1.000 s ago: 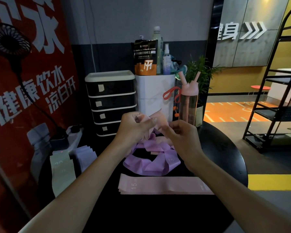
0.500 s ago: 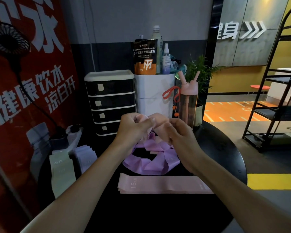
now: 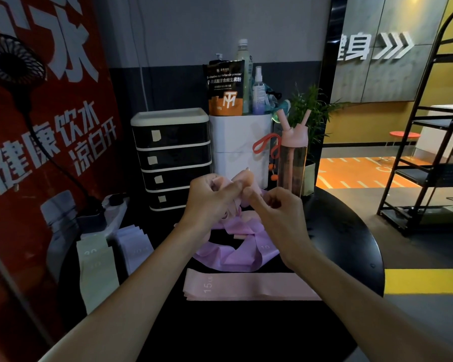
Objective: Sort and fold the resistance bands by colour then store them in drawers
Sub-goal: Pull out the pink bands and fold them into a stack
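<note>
In front of the drawer unit point(image 3: 171, 158) I see the left hand point(image 3: 211, 202) raised over the black table point(image 3: 351, 244), fingers curled, pinching a pale pink band point(image 3: 246, 177). The right hand point(image 3: 277, 218) meets it thumb to thumb, fingers curled and pinching the same band, above the loose purple bands point(image 3: 233, 257).

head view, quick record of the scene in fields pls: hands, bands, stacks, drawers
left hand: grips a pink band, raised above the table
right hand: pinches the same band
loose bands: purple heap on the table below the hands
folded stacks: pink stack marked 15, nearest; pale green stack and whitish stack at left
drawer unit: four drawers, all shut
</note>
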`<action>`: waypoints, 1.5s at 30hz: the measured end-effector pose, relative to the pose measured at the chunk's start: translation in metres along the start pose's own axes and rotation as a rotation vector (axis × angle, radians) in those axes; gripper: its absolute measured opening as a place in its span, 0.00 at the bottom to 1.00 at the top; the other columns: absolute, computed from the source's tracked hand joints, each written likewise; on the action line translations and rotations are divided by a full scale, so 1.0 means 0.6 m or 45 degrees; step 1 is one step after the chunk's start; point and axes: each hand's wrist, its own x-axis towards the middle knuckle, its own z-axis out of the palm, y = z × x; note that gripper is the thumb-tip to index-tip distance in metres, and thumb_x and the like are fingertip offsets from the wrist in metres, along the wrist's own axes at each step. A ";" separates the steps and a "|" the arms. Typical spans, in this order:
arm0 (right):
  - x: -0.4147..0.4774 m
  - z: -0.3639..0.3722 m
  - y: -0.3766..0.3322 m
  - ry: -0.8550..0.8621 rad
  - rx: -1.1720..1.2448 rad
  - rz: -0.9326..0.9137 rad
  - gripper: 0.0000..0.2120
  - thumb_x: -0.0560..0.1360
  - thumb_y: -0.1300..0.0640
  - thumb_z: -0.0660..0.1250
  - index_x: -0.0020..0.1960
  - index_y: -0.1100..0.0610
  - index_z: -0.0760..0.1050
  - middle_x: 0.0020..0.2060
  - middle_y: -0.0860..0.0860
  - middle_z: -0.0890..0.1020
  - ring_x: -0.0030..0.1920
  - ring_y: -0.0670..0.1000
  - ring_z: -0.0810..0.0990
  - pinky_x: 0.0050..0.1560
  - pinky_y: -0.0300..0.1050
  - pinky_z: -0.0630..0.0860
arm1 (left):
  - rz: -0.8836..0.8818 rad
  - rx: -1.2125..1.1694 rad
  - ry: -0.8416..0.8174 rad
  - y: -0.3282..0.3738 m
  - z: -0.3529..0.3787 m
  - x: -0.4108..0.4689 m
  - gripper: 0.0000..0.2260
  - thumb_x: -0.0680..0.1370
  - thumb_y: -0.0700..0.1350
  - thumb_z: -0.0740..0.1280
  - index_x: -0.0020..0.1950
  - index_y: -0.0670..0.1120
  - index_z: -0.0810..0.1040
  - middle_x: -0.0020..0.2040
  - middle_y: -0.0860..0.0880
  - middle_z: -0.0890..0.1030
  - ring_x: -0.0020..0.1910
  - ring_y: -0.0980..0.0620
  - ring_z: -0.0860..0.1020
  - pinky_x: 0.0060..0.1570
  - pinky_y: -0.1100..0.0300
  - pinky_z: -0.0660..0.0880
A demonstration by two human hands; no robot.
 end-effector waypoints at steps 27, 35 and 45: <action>-0.001 -0.006 0.006 -0.001 0.054 0.062 0.07 0.75 0.66 0.70 0.47 0.56 0.80 0.40 0.52 0.85 0.41 0.49 0.84 0.43 0.43 0.82 | -0.064 -0.069 -0.005 0.000 -0.017 0.006 0.20 0.76 0.39 0.72 0.28 0.42 0.67 0.23 0.41 0.72 0.19 0.50 0.67 0.22 0.66 0.67; 0.000 0.001 0.003 -0.008 0.185 0.132 0.20 0.72 0.59 0.75 0.60 0.57 0.72 0.52 0.50 0.79 0.50 0.44 0.80 0.45 0.31 0.77 | -0.074 -0.104 -0.060 -0.004 -0.009 0.001 0.18 0.77 0.44 0.72 0.31 0.44 0.70 0.26 0.43 0.75 0.25 0.48 0.75 0.27 0.61 0.73; -0.005 0.003 0.000 0.095 0.089 0.149 0.20 0.68 0.54 0.78 0.51 0.62 0.72 0.40 0.50 0.77 0.32 0.36 0.76 0.34 0.29 0.73 | -0.064 -0.166 -0.065 -0.012 -0.006 -0.001 0.19 0.76 0.48 0.73 0.32 0.44 0.69 0.25 0.40 0.74 0.24 0.46 0.73 0.31 0.58 0.74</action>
